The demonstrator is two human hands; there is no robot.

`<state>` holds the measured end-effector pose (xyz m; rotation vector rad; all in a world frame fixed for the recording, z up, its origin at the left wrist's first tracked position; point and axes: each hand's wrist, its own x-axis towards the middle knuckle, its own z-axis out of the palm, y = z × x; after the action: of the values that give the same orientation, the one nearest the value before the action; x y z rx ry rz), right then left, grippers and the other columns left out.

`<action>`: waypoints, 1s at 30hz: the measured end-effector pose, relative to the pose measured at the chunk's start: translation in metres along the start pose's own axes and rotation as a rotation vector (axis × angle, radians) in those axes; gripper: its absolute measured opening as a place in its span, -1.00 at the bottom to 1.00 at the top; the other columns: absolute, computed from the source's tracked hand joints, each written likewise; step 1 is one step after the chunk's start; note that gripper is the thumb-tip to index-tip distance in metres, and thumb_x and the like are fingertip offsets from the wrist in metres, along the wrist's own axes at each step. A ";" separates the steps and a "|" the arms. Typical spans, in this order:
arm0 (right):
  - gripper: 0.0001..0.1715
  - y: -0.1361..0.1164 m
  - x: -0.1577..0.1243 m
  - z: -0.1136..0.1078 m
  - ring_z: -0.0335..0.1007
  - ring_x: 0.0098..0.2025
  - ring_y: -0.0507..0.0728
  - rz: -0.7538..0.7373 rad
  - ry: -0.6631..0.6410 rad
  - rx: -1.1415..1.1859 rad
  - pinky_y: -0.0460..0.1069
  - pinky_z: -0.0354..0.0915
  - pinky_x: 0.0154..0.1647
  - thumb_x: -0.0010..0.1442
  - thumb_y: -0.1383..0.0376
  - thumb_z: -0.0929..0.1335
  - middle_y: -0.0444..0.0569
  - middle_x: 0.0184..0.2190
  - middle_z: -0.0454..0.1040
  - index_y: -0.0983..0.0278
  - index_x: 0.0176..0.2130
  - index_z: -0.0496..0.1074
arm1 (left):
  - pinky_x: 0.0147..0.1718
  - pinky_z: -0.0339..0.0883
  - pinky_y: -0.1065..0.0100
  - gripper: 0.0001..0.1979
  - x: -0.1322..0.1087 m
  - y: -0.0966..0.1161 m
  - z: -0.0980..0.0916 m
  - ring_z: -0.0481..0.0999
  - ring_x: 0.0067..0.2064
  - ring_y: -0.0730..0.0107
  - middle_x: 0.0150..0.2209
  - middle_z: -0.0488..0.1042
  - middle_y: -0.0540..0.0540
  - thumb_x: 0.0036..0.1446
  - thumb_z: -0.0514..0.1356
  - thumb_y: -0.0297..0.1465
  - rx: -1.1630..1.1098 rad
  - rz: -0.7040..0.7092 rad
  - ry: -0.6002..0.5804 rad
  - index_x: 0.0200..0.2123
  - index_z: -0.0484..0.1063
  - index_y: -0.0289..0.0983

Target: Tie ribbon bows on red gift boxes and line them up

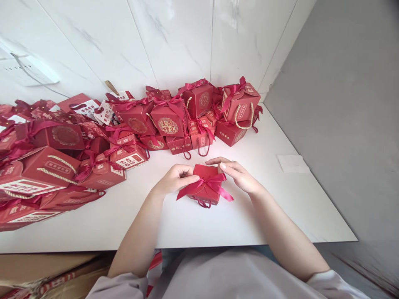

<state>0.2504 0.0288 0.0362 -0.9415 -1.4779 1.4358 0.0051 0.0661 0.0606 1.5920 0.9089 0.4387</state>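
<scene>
A small red gift box (204, 171) stands on the white table in front of me, tied on top with a bright red ribbon bow (213, 179). Its twisted cord handle (204, 204) hangs on the side toward me. My left hand (177, 178) is closed at the bow's left side, with the thumb on the ribbon by the knot and the other fingers curled. On the box's far right corner, my right hand (238, 172) has its fingers stretched and apart, with the thumb tip close to the ribbon. The undersides of its fingers are hidden.
Stacked red gift boxes (168, 118) line the wall behind, and a larger pile (46, 166) fills the left side. A white paper piece (293, 163) lies at right. Cardboard (40, 270) sits below the table edge (218, 243) at left. A grey wall (343, 124) rises at right.
</scene>
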 end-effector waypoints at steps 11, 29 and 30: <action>-0.41 -0.004 -0.001 0.005 0.39 0.13 0.24 -0.007 -0.024 0.013 0.14 0.25 0.19 0.35 -0.07 0.25 0.00 0.13 0.45 0.23 -0.48 0.53 | -0.51 0.07 0.41 -0.54 0.001 -0.003 0.001 0.16 -0.54 0.55 -0.60 0.20 0.06 0.14 0.26 -0.14 -0.055 0.053 -0.067 -0.62 0.24 -0.31; -0.33 -0.001 0.001 0.008 0.46 -0.05 0.18 -0.009 -0.019 0.054 0.07 0.29 0.07 0.34 -0.08 0.25 -0.01 -0.03 0.56 0.25 -0.63 0.33 | 0.04 0.30 0.23 -0.48 0.006 -0.010 0.002 0.50 0.01 0.15 0.11 0.48 -0.28 0.24 0.15 -0.08 0.012 0.160 0.054 -0.63 0.30 -0.32; -0.35 -0.001 0.001 0.008 0.46 -0.08 0.17 -0.014 -0.019 0.051 0.06 0.30 0.04 0.34 -0.08 0.25 -0.01 -0.04 0.56 0.25 -0.61 0.35 | 0.02 0.31 0.25 -0.48 0.006 -0.012 0.001 0.51 0.00 0.16 0.09 0.49 -0.27 0.25 0.13 -0.07 0.006 0.162 0.055 -0.62 0.29 -0.32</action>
<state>0.2426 0.0270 0.0370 -0.8875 -1.4522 1.4693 0.0057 0.0698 0.0479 1.6726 0.8261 0.5956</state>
